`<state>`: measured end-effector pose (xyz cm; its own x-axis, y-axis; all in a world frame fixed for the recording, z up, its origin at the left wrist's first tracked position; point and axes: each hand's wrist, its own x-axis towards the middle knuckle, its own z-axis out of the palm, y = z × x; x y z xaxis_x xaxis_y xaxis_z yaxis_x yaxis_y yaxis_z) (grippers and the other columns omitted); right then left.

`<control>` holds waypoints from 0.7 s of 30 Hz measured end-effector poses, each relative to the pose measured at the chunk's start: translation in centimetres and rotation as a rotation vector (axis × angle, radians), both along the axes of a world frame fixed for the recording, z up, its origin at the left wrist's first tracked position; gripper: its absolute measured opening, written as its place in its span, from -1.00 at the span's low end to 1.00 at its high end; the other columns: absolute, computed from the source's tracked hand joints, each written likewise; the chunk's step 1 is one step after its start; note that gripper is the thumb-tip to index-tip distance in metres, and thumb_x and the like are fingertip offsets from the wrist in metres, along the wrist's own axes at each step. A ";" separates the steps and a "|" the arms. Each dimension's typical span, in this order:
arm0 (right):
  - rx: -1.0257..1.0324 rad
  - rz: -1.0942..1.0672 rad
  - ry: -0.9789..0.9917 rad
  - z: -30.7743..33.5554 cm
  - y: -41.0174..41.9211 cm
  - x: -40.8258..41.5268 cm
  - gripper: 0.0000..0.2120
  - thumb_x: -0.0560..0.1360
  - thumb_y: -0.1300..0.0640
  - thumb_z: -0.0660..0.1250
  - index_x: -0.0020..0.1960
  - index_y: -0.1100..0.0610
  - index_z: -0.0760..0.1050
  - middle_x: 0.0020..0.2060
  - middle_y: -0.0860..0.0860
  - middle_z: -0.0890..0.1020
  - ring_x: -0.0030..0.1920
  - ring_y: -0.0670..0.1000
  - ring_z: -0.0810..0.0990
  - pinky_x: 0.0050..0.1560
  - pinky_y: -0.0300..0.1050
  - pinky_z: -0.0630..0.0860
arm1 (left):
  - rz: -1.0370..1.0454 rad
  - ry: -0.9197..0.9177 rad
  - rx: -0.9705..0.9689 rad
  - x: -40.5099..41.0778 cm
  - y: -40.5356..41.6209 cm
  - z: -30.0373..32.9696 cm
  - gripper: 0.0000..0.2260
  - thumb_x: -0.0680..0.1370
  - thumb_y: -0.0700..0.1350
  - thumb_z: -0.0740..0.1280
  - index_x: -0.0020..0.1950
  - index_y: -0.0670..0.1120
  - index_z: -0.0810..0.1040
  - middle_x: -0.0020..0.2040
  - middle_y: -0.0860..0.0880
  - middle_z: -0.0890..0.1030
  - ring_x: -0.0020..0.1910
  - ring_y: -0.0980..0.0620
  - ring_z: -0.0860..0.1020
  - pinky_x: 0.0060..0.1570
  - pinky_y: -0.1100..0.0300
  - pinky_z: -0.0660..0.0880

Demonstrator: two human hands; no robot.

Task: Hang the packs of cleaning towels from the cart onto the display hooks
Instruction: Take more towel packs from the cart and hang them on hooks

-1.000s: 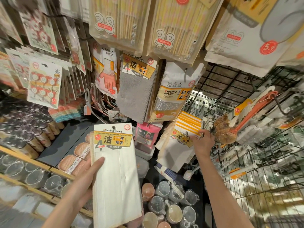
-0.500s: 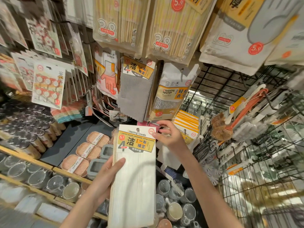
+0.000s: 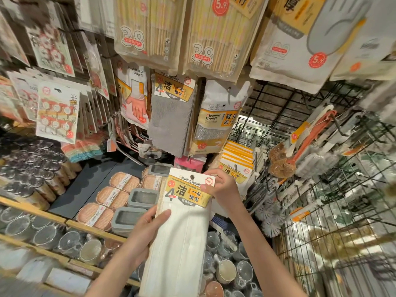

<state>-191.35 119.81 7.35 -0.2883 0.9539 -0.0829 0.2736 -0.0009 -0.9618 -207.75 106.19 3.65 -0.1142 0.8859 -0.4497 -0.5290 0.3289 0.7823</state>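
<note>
Cream towel pack steadied in 2 hands, below the hooks

Left hand (image 3: 147,230) wraps the cleaning towels pack (image 3: 184,228) mid-body; right hand (image 3: 220,187) pinches its header card at 1 o'clock. Best to level the punched hole, then lift toward the grey towels (image 3: 171,116) at 12 o'clock.

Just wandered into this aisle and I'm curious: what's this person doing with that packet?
A person is restocking a shop display. Both hands hold one white pack of cleaning towels with a yellow label: the left hand grips its side around the middle, and the right hand pinches the top corner of the header card, beside the hanging hole. The pack is not yet on a hook. Just above hangs a grey pack of cleaning towels, and a row of similar yellow-labelled packs hangs to the right.
</note>
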 end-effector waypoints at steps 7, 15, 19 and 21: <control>0.000 -0.174 -0.022 -1.3 1.4 3.3 -0.75 0.38 0.40 0.41 -0.04 0.12 0.53 -0.08 -0.01 0.63 -0.10 0.03 0.58 -0.17 -0.06 0.51 | -0.049 0.185 -0.077 0.1 0.9 -0.7 -0.80 0.56 -0.17 0.34 0.17 -0.01 0.59 -0.17 -0.03 0.71 -0.26 0.05 0.64 -0.32 0.28 0.53; 0.027 -0.347 -0.051 -3.1 4.1 7.0 -0.65 0.39 0.40 0.42 -0.15 -0.06 0.52 0.03 0.12 0.63 0.00 0.15 0.59 -0.04 0.07 0.58 | -0.050 0.223 -0.086 -0.7 1.3 -1.4 -0.82 0.59 -0.14 0.30 0.18 -0.01 0.57 -0.02 -0.01 0.72 -0.14 0.06 0.66 -0.08 0.16 0.47; 0.028 -0.398 -0.088 -3.9 5.8 8.0 -0.66 0.40 0.42 0.41 -0.13 -0.04 0.52 0.04 0.09 0.61 0.00 0.12 0.59 -0.02 0.09 0.59 | -0.028 0.244 -0.088 -1.6 1.6 -1.7 -0.81 0.57 -0.12 0.32 0.18 0.00 0.58 0.00 -0.03 0.71 -0.13 0.05 0.65 -0.07 0.15 0.48; 0.009 -0.406 -0.091 -4.2 6.9 8.4 -0.70 0.40 0.43 0.39 -0.07 0.04 0.52 0.03 0.11 0.61 -0.03 0.08 0.59 -0.04 0.06 0.59 | -0.016 0.247 -0.093 -2.0 1.9 -2.0 -0.80 0.57 -0.12 0.33 0.18 0.00 0.58 0.01 -0.04 0.71 -0.11 0.03 0.64 -0.05 0.14 0.49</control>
<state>-182.96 126.67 3.11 0.1199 0.9894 -0.0814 0.3366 -0.1176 -0.9343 -209.71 108.09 1.67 -0.2169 0.8447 -0.4893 -0.3198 0.4121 0.8532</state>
